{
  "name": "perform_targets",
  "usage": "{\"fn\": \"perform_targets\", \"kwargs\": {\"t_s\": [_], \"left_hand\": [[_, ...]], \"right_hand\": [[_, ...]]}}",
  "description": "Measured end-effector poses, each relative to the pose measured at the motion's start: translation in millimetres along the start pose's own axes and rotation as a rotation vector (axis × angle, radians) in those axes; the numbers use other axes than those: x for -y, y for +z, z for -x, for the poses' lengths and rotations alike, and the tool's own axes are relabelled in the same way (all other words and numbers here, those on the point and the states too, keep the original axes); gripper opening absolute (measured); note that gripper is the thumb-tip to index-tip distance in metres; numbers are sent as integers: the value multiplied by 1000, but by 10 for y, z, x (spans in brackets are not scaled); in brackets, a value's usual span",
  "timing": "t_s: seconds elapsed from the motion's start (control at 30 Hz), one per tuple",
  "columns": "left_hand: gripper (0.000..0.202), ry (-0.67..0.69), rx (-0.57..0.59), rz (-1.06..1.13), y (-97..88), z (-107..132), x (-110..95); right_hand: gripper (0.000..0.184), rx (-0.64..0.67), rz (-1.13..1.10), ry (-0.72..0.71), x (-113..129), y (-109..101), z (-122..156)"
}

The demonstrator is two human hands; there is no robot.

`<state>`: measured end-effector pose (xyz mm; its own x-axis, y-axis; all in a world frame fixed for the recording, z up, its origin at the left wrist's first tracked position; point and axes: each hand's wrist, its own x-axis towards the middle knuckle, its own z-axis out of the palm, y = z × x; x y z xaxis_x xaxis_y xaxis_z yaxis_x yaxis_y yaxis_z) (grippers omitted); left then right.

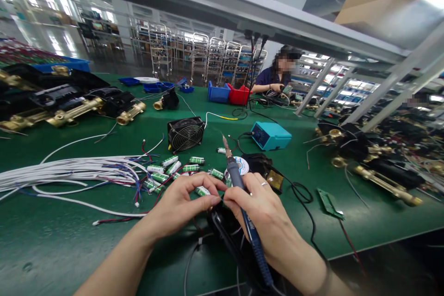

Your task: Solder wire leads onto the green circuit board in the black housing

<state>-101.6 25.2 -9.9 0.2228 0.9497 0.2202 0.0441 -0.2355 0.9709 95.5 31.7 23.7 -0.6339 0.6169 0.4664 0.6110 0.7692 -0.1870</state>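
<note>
My right hand (268, 210) is closed around a blue-grey soldering iron (234, 171), tip pointing up and away. Its thumb and forefinger also meet close to the fingertips of my left hand (189, 196). The left thumb and forefinger are pinched together; whatever lies between them is too small or hidden to name. Just below both hands is a black plastic part (225, 236), partly covered by the right hand and the iron. Green-and-white battery cells (159, 177) lie loose beyond my left hand. A solder spool (243, 165) rests behind the iron.
White cables (79, 171) spread over the left of the green table. A black fan (186, 134) and a teal soldering station (272, 136) stand farther back. At right lie a circuit board (329, 203) and brass-and-black assemblies (385, 182). A co-worker (275, 74) sits across.
</note>
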Motion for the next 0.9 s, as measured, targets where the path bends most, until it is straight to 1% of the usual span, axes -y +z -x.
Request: {"fn": "perform_targets", "kwargs": {"t_s": [0.1, 0.13, 0.17, 0.2, 0.23, 0.27, 0.37, 0.43, 0.53, 0.6, 0.7, 0.8, 0.9], "left_hand": [[7, 19, -3, -20, 4, 3, -5], [7, 32, 0, -45, 5, 3, -6], [8, 47, 4, -74, 7, 3, -8], [8, 59, 6, -98, 8, 2, -9], [8, 67, 6, -116, 9, 1, -10], [8, 71, 6, -127, 10, 0, -11], [9, 81, 1, -145, 16, 1, -9], [9, 95, -2, -162, 20, 3, -3], [10, 116, -9, -180, 25, 5, 7], [11, 131, -13, -185, 29, 4, 12], [11, 154, -23, -195, 34, -2, 18], [11, 169, -30, -202, 36, -5, 24], [11, 175, -24, -207, 34, -3, 27]], "right_hand": [[16, -109, -119, -16, -61, -68, 49], [18, -166, -171, -17, -85, -84, 87], [23, -233, -224, -8, -106, -94, 136], [30, -311, -275, 27, -124, -95, 192], [36, -393, -328, 90, -135, -87, 251], [37, -476, -391, 170, -139, -72, 308], [25, -694, -618, 366, -133, -3, 432], [18, -812, -740, 409, -129, 37, 462], [17, -959, -828, 450, -130, 62, 464], [20, -1029, -870, 480, -125, 59, 465], [25, -1089, -908, 586, -102, 49, 477], [27, -1090, -940, 665, -75, 39, 475], [29, -1076, -972, 681, -61, 32, 461]]}}
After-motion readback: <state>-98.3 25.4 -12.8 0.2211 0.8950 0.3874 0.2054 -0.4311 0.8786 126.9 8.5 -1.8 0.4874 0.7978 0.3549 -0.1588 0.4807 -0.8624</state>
